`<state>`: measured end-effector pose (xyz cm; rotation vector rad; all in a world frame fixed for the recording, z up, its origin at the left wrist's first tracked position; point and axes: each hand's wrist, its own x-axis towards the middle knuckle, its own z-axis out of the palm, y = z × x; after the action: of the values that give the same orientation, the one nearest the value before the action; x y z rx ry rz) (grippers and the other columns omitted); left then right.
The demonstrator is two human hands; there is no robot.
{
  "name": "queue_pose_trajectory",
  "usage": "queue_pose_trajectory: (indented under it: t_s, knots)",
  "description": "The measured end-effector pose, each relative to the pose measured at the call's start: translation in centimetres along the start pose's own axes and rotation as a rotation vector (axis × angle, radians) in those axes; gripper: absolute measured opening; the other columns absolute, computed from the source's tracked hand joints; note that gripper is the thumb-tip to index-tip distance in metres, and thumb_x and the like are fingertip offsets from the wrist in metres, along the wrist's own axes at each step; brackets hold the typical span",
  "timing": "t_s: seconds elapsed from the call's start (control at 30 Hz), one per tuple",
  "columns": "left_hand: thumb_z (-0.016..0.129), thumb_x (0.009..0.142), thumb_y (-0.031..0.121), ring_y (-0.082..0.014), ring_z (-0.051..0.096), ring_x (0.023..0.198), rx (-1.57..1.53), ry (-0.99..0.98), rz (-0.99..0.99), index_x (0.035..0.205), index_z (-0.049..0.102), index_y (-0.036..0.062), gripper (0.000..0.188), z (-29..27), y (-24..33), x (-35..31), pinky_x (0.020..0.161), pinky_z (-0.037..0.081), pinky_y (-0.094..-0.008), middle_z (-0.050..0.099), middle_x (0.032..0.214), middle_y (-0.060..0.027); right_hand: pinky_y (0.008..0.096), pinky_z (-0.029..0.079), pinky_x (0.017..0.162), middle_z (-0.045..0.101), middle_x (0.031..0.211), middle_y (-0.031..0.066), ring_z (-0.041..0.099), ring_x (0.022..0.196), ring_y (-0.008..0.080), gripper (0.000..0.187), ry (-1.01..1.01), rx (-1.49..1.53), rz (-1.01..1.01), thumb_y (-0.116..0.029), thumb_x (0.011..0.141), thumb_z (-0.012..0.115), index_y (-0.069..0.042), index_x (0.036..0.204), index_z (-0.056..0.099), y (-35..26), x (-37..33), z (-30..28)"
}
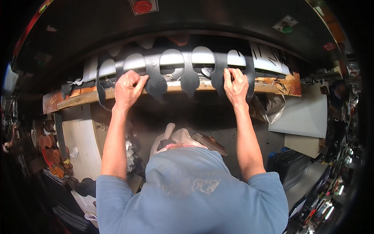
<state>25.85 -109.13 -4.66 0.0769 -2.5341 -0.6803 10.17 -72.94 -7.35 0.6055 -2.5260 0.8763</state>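
Observation:
A black sheet (189,78) with rows of rounded cut-outs lies over a white board (171,58), its ragged near edge hanging over the wooden front rail. My left hand (127,89) is closed on the sheet's near edge at the left, thumb pointing right and fingers curled. Toward the right end, my right hand (236,85) pinches the same sheet beside a dark strip between two cut-outs. Both arms reach straight forward. The far part of the sheet disappears in shadow beneath a dark machine beam.
The dark machine beam (218,19) spans the far side, with a red button (142,6) and a green button (287,29). A wooden rail (74,100) edges the bench. Plastic wrapping (272,108) hangs at the right, beside a pale panel (304,113). Reddish-brown pieces (54,152) are piled at left.

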Motion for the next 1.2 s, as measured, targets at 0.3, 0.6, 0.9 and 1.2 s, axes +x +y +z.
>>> queue_pose_trajectory:
  t_s: [0.3, 0.6, 0.9, 1.2]
  knots:
    - [0.086, 0.084, 0.011, -0.0283, 0.066, 0.071, -0.124, -0.050, 0.007, 0.077, 0.068, 0.0054, 0.020, -0.7, 0.7, 0.9, 0.064, 0.048, -0.0401, 0.068, 0.078, -0.0068, 0.0241, 0.049, 0.069, 0.064, 0.083, -0.0037, 0.058, 0.075, 0.0064, 0.020, 0.182, 0.489, 0.531, -0.021, 0.103, 0.077, -0.002, 0.104, 0.075, -1.5, 2.3, -1.5]
    - [0.076, 0.093, 0.005, -0.0354, 0.071, 0.075, -0.375, -0.128, -0.106, 0.090, 0.072, -0.0017, 0.008, -2.0, 0.7, 9.2, 0.069, 0.057, -0.0437, 0.072, 0.084, -0.0155, 0.0479, 0.047, 0.116, 0.053, 0.152, 0.0252, 0.056, 0.139, 0.0369, 0.088, -0.293, 0.224, -0.002, -0.039, 0.082, 0.092, 0.001, 0.151, 0.056, -11.0, 14.2, 6.2]
    - [0.062, 0.101, 0.007, -0.0412, 0.050, 0.146, 0.025, -0.039, 0.090, 0.138, 0.064, -0.0038, 0.039, 9.1, -3.7, 21.8, 0.123, 0.039, -0.0484, 0.060, 0.149, -0.0249, 0.0521, 0.047, 0.115, 0.041, 0.158, 0.0295, 0.049, 0.135, 0.0460, 0.100, -0.446, -0.076, -0.031, -0.042, 0.068, 0.089, -0.001, 0.153, 0.053, -13.2, 18.2, 9.7]
    - [0.062, 0.099, 0.007, -0.0388, 0.051, 0.147, 0.080, -0.036, 0.114, 0.139, 0.064, -0.0035, 0.041, 9.9, -4.2, 21.5, 0.124, 0.039, -0.0501, 0.060, 0.151, -0.0226, 0.0407, 0.048, 0.114, 0.062, 0.145, 0.0214, 0.063, 0.130, 0.0293, 0.095, -0.497, 0.997, 0.466, -0.025, 0.067, 0.090, 0.004, 0.151, 0.057, -9.1, 20.8, 6.0]
